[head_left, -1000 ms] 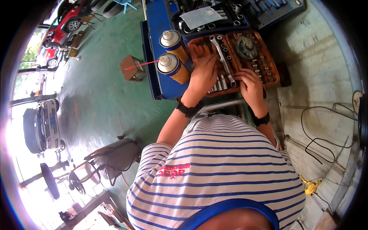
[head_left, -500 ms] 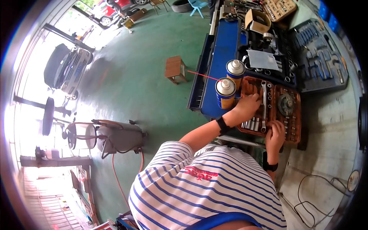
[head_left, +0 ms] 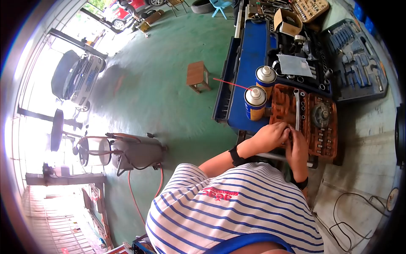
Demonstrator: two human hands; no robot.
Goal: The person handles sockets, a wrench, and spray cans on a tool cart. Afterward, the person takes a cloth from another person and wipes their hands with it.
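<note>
My left hand (head_left: pixel 272 137) and my right hand (head_left: pixel 297 150) meet over the near edge of an orange-brown socket set case (head_left: pixel 282 103). The fingers of both are closed together, around a small dark thing that I cannot make out. Just beyond them a long ring wrench (head_left: pixel 297 106) lies across the case, its near end hidden by my hands. Small sockets (head_left: pixel 303 107) sit in slots beside it. A round metal part (head_left: pixel 321 114) rests in the case's right half.
Left of the case stand two spray cans, the nearer can (head_left: pixel 255 103) with a red straw pointing left over the blue bench top (head_left: pixel 251 46). Open tool cases (head_left: pixel 353 63) lie behind. A wooden stool (head_left: pixel 197 75) and a grey tank (head_left: pixel 137 152) stand on the green floor.
My left hand has drawn back from inside the case toward me, and my right hand has come over to meet it. The view has shifted slightly.
</note>
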